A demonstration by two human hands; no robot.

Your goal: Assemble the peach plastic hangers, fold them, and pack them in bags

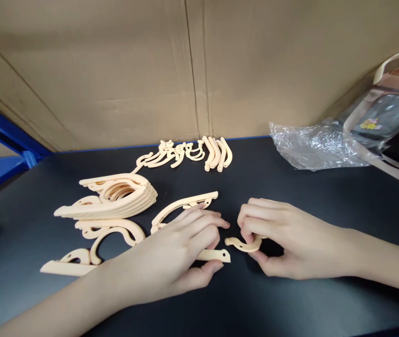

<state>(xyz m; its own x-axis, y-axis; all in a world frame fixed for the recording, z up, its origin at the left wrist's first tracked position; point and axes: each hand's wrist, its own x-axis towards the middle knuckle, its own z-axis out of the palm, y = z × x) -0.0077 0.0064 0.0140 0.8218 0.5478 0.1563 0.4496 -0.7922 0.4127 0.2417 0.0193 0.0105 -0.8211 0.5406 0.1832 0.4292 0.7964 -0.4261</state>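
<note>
My left hand (181, 250) rests on a cream plastic hanger arm (185, 206) lying on the black table (290, 196), its fingers curled round the piece's flat end (216, 255). My right hand (283, 238) pinches a small cream hook (242, 245) just right of that end. The hook's tip sits close to the arm's end without clearly touching it.
A stack of hanger arms (115, 199) lies left of my hands, with two loose ones (97, 234) in front of it. A pile of small hooks (192, 153) sits by the cardboard wall (192, 70). Crumpled clear plastic and a bag (325, 145) occupy the right.
</note>
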